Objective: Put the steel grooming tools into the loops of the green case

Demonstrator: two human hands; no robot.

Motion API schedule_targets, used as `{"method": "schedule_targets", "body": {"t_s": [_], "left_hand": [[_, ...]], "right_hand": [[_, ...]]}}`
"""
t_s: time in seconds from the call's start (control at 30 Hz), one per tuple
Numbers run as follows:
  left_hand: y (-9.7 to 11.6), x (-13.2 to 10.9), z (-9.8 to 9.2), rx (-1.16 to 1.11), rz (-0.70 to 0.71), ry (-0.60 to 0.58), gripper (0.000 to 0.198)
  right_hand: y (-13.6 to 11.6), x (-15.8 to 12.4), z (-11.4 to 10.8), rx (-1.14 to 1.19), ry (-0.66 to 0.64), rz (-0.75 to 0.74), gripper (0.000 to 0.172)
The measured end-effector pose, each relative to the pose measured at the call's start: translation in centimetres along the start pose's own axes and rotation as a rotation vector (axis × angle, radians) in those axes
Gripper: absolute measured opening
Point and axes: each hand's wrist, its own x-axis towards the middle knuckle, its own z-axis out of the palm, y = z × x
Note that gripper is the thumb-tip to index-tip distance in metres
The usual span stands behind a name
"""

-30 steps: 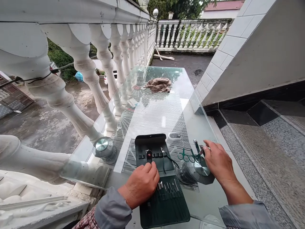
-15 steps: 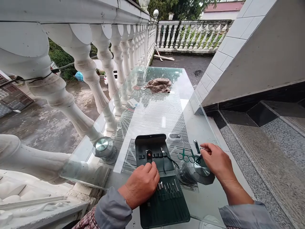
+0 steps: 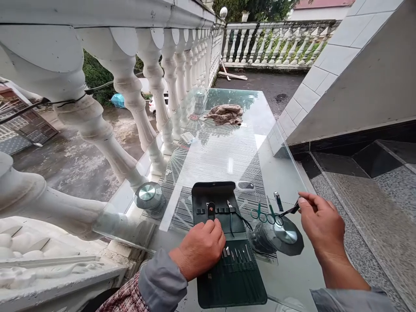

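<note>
An open dark green manicure case [image 3: 232, 286] lies on the glass table, with several small metal tools [image 3: 240, 255] in its lower slots. My left hand [image 3: 203, 245] is closed over the case's left side, its fingertips pinching the lower end of a black strap [image 3: 211, 209] with a copper-coloured snap. Cuticle nippers [image 3: 231, 213] rest under a loop in the upper half. Off to the right, my right hand [image 3: 321, 223] pinches a slim black tool [image 3: 293, 208]; its exact kind is unclear. Beside that hand lie green-handled scissors [image 3: 259, 214] and a nail clipper [image 3: 278, 201].
Thick round table supports [image 3: 150, 197] show at the glass edges. A grey oval object [image 3: 246, 185] sits beyond the case, and a crumpled brown cloth [image 3: 225, 115] farther back. White balusters [image 3: 128, 97] line the left; granite steps [image 3: 364, 208] rise on the right.
My right hand has moved right, away from the scissors and nail clipper, with the slim black tool now showing in its fingers. My left hand stays on the strap. The view has shifted slightly.
</note>
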Motion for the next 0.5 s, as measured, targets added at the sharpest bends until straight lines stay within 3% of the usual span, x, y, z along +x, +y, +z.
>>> {"method": "schedule_targets", "body": {"t_s": [0.27, 0.5], "left_hand": [[0.1, 0.0, 0.2, -0.002, 0.005, -0.011, 0.024], [0.0, 0.1, 0.0, 0.001, 0.004, -0.027, 0.025]], "right_hand": [[-0.4, -0.7, 0.3, 0.106, 0.059, -0.096, 0.038], [-0.6, -1.2, 0.2, -0.016, 0.032, -0.353, 0.027]]}}
